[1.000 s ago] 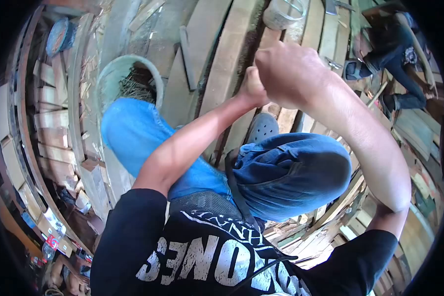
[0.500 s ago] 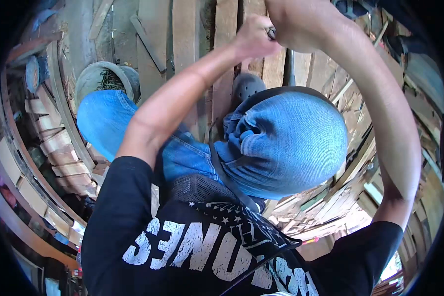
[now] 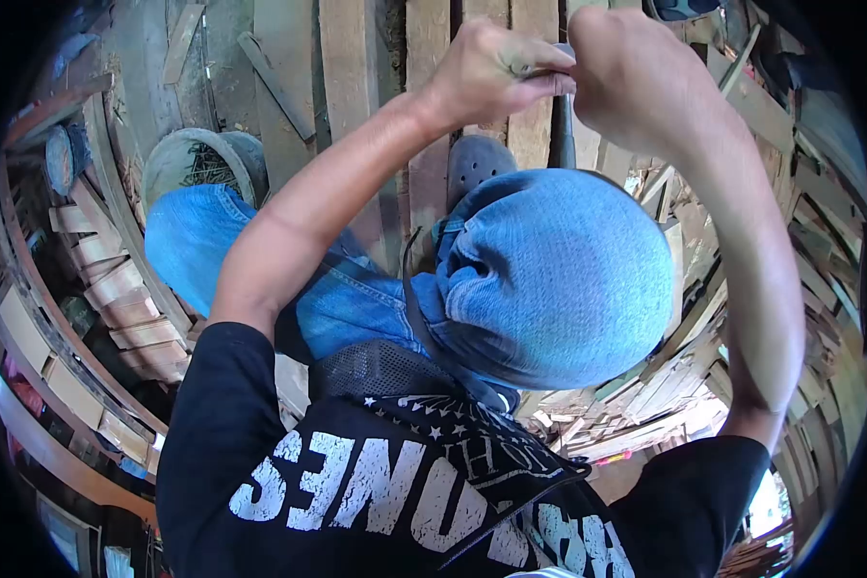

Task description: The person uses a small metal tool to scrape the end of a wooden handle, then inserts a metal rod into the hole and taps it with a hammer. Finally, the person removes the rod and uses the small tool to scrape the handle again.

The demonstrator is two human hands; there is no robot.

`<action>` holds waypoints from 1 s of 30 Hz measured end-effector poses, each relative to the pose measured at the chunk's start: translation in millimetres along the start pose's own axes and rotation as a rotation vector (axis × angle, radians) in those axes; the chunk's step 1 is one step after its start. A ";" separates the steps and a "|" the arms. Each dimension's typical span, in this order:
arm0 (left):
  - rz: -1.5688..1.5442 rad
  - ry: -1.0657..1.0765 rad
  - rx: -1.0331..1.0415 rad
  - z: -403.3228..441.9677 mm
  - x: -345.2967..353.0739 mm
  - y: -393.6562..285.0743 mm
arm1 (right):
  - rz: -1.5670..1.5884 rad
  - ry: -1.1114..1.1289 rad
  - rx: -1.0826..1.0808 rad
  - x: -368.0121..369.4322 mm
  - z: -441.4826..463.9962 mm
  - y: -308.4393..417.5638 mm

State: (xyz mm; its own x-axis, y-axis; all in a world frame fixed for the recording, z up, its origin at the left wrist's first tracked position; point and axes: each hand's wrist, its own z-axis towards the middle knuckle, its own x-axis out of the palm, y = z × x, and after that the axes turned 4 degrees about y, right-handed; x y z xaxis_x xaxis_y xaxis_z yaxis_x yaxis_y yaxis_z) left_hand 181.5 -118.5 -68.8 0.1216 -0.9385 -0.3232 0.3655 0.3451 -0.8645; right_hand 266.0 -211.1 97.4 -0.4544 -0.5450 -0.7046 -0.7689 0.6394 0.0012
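Note:
My left hand (image 3: 499,75) is closed in a pinch, its fingertips pointing right and meeting my right hand. A small grey-blue bit shows between the two, too little to name. My right hand (image 3: 621,79) is curled into a fist, with its back and wrist towards me; what it holds is hidden. Just below the hands, a dark narrow bar (image 3: 565,135) runs down towards my raised knee in blue jeans (image 3: 568,279). I cannot tell whether either hand touches that bar. Wooden boards (image 3: 347,77) lie beneath and beyond the hands.
A grey bucket (image 3: 229,149) with thin dark pieces inside stands beside my other knee. My grey clog (image 3: 480,164) rests on the boards. A loose wood strip (image 3: 277,87) lies at the upper left. Stacked wood offcuts (image 3: 130,308) line the left; scrap wood (image 3: 645,424) is heaped right.
My left hand has shifted slightly right and its pinching fingers now show more clearly. My right fist has moved a little right and down. The view has shifted slightly.

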 end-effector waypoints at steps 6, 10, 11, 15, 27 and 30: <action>0.016 -0.001 0.022 5.9 -2.4 1.5 | 0.191 -0.379 -0.113 37.8 -10.0 -24.3; -0.031 -0.032 -0.015 2.8 -1.9 7.3 | 0.813 -0.306 -0.240 61.4 -14.9 -81.6; -0.053 -0.039 0.018 2.4 -1.0 8.8 | 0.923 -0.340 -0.173 88.5 -5.4 -89.5; -0.040 -0.045 0.031 2.1 -2.4 5.1 | 0.516 -0.500 0.077 264.8 78.3 -105.3; -0.113 -0.124 -0.010 -3.1 6.4 4.5 | 0.711 -0.799 0.312 319.9 112.2 -54.8; -0.125 -0.135 -0.031 -2.3 10.0 2.8 | 1.112 -0.579 0.352 281.2 65.9 -60.2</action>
State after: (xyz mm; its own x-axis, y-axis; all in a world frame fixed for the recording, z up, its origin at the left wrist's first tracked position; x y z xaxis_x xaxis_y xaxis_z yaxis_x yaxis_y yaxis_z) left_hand 181.6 -126.8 -75.3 0.2008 -0.9666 -0.1591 0.3568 0.2235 -0.9070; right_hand 214.1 -367.2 -147.6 -0.4410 0.6207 -0.6483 0.0902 0.7493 0.6560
